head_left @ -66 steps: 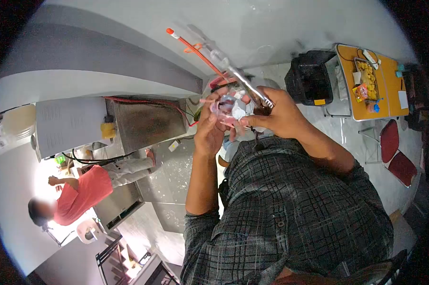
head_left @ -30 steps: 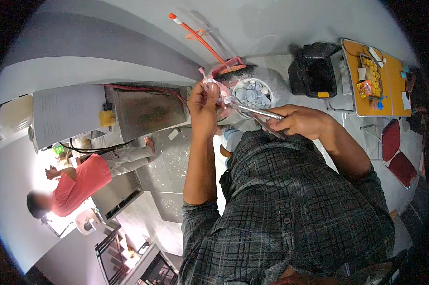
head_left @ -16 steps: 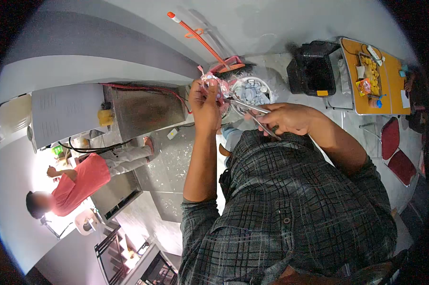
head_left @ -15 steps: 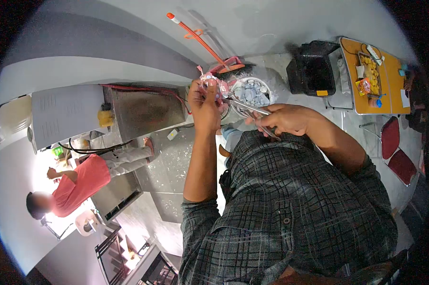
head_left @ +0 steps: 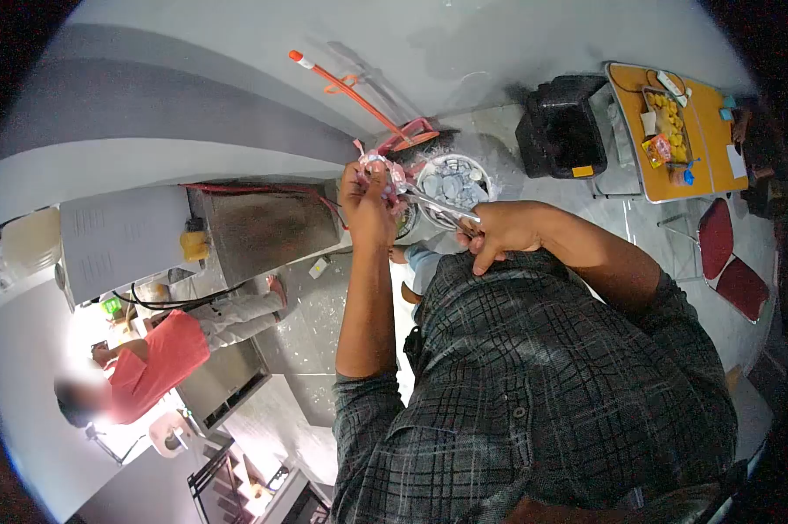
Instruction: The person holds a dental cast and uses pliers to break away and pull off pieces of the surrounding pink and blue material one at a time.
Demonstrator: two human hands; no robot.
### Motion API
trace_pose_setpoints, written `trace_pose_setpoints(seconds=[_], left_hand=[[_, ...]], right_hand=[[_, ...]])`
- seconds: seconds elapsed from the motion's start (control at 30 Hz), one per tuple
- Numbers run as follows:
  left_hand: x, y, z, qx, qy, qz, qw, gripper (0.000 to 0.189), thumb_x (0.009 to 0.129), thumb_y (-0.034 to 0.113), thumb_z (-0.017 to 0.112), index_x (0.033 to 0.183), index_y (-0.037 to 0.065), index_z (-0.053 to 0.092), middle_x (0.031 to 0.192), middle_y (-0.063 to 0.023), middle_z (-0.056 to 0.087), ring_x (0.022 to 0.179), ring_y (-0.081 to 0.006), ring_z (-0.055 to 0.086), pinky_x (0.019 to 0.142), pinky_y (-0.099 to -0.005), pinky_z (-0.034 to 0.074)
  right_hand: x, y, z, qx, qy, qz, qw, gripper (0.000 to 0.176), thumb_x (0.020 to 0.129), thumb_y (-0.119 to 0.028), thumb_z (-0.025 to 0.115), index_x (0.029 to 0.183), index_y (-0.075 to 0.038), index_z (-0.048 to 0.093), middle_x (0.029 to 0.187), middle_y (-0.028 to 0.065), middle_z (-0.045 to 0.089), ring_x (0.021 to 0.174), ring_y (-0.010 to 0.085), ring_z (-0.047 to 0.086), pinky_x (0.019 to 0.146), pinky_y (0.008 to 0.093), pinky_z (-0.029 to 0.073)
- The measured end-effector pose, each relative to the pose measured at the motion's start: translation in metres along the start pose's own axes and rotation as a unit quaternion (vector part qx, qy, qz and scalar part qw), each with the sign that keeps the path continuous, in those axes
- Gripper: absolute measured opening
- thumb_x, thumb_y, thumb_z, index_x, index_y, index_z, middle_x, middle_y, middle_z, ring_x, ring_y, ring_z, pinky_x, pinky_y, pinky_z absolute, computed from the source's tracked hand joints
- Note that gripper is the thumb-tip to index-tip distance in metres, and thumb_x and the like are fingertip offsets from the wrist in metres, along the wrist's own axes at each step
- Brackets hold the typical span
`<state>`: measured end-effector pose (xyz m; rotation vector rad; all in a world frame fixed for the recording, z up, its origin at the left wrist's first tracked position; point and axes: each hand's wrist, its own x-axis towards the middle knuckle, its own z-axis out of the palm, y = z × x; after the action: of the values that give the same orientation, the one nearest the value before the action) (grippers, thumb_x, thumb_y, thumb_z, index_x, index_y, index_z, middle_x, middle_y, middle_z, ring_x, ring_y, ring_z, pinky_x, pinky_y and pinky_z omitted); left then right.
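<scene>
My left hand (head_left: 368, 210) is closed on a bunch of pink, patterned, crinkled wrapping (head_left: 394, 168), held up in front of the wall. What is inside the wrapping cannot be made out. My right hand (head_left: 503, 234) grips the handles of metal scissors (head_left: 442, 207), whose tip points left and reaches the lower right edge of the pink bunch. Just behind both hands, a white bucket (head_left: 492, 175) lined with clear plastic holds several pale blue-grey pieces.
An orange-handled dustpan (head_left: 359, 98) leans near the wall. A black bin (head_left: 564, 131) stands by a yellow table (head_left: 629, 87) bearing a tray (head_left: 669, 122) of yellow pieces. Red chairs (head_left: 717, 237) are at right. A person in a red shirt (head_left: 162, 362) works at left.
The scissor handles have come together, with my right hand shifting slightly left. My left hand has lowered slightly with the pink bunch. The person in red has moved an arm.
</scene>
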<state>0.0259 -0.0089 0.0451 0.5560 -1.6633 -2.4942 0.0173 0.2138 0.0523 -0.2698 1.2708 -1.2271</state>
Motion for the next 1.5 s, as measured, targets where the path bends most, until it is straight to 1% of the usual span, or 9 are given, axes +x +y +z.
trace_pose_setpoints(seconds=[0.2, 0.4, 0.53, 0.87, 0.97, 1.03, 1.2, 1.3, 1.5], left_hand=[[0.012, -0.005, -0.004, -0.019, -0.024, 0.003, 1.0, 0.012, 0.098, 0.021, 0.061, 0.093, 0.012, 0.056, 0.075, 0.0013, 0.058, 0.058, -0.0101, 0.054, 0.046, -0.0258, 0.046], [0.032, -0.022, -0.025, -0.181, -0.001, -0.088, 0.98, 0.022, 0.099, 0.035, 0.057, 0.101, 0.012, 0.058, 0.089, -0.0047, 0.062, 0.072, -0.0211, 0.061, 0.06, -0.0376, 0.053], [0.034, -0.032, -0.035, -0.278, -0.05, -0.142, 0.949, 0.029, 0.097, 0.04, 0.057, 0.108, 0.013, 0.06, 0.093, -0.0085, 0.063, 0.086, -0.0286, 0.06, 0.074, -0.0452, 0.05], [0.013, 0.01, -0.001, -0.473, -0.239, -0.144, 0.836, 0.059, 0.085, 0.057, 0.062, 0.113, 0.004, 0.062, 0.097, -0.0151, 0.062, 0.087, -0.0322, 0.049, 0.083, -0.0493, 0.044], [0.025, -0.004, -0.011, -0.46, -0.211, -0.153, 0.849, 0.056, 0.084, 0.057, 0.062, 0.111, 0.008, 0.065, 0.1, -0.0163, 0.064, 0.091, -0.036, 0.054, 0.083, -0.0527, 0.044], [0.019, 0.003, -0.001, -0.434, -0.215, -0.123, 0.866, 0.052, 0.086, 0.054, 0.06, 0.114, 0.01, 0.065, 0.107, -0.0164, 0.065, 0.096, -0.0378, 0.055, 0.084, -0.0538, 0.046], [0.025, -0.003, -0.017, -0.393, -0.185, -0.116, 0.893, 0.045, 0.093, 0.046, 0.053, 0.119, 0.012, 0.062, 0.128, -0.0152, 0.062, 0.109, -0.0418, 0.057, 0.091, -0.0559, 0.046], [0.026, -0.002, -0.017, -0.351, -0.133, -0.183, 0.908, 0.048, 0.096, 0.048, 0.048, 0.125, 0.012, 0.06, 0.136, -0.0154, 0.057, 0.116, -0.0424, 0.055, 0.096, -0.0585, 0.044], [0.011, 0.006, 0.011, -0.32, -0.046, -0.108, 0.94, 0.06, 0.095, 0.058, 0.047, 0.132, 0.012, 0.058, 0.139, -0.0198, 0.053, 0.11, -0.0389, 0.06, 0.087, -0.0553, 0.049]], right_hand=[[-0.008, -0.012, -0.009, -0.041, 0.034, 0.101, 0.993, 0.028, 0.073, -0.003, 0.079, 0.086, -0.004, 0.054, 0.065, -0.0009, 0.05, 0.047, 0.0074, 0.042, 0.042, 0.0291, 0.031], [-0.031, -0.003, -0.027, 0.066, 0.143, -0.002, 0.988, 0.048, 0.083, -0.012, 0.073, 0.126, 0.001, 0.055, 0.081, 0.006, 0.061, 0.069, 0.0158, 0.061, 0.058, 0.0303, 0.054], [-0.048, 0.004, -0.044, 0.065, 0.166, -0.053, 0.983, 0.047, 0.083, -0.003, 0.066, 0.127, 0.001, 0.051, 0.099, 0.011, 0.059, 0.077, 0.0197, 0.064, 0.065, 0.0366, 0.061], [-0.059, 0.018, -0.025, 0.25, 0.107, -0.146, 0.951, 0.064, 0.088, 0.002, 0.061, 0.147, -0.008, 0.039, 0.097, 0.0103, 0.061, 0.078, 0.0197, 0.064, 0.073, 0.039, 0.06], [-0.065, 0.005, -0.018, 0.215, 0.126, -0.135, 0.959, 0.073, 0.089, 0.005, 0.059, 0.154, -0.012, 0.03, 0.1, 0.0106, 0.062, 0.085, 0.0198, 0.065, 0.083, 0.0371, 0.056], [-0.064, 0.001, -0.015, -0.007, 0.176, -0.177, 0.968, 0.073, 0.089, 0.002, 0.059, 0.154, -0.011, 0.029, 0.101, 0.0097, 0.063, 0.092, 0.0194, 0.064, 0.088, 0.033, 0.052], [-0.073, -0.017, -0.002, -0.196, 0.226, -0.191, 0.935, 0.083, 0.082, 0.008, 0.058, 0.156, -0.009, 0.023, 0.143, 0.0152, 0.051, 0.135, 0.023, 0.045, 0.112, 0.0346, 0.03], [-0.074, -0.019, -0.001, -0.075, 0.151, -0.206, 0.964, 0.08, 0.083, 0.008, 0.057, 0.155, -0.009, 0.027, 0.141, 0.0125, 0.053, 0.133, 0.021, 0.047, 0.111, 0.034, 0.032], [-0.055, -0.011, 0.001, 0.096, 0.011, -0.148, 0.984, 0.061, 0.086, -0.001, 0.059, 0.145, -0.009, 0.047, 0.114, 0.0039, 0.059, 0.103, 0.0118, 0.052, 0.088, 0.025, 0.043]])
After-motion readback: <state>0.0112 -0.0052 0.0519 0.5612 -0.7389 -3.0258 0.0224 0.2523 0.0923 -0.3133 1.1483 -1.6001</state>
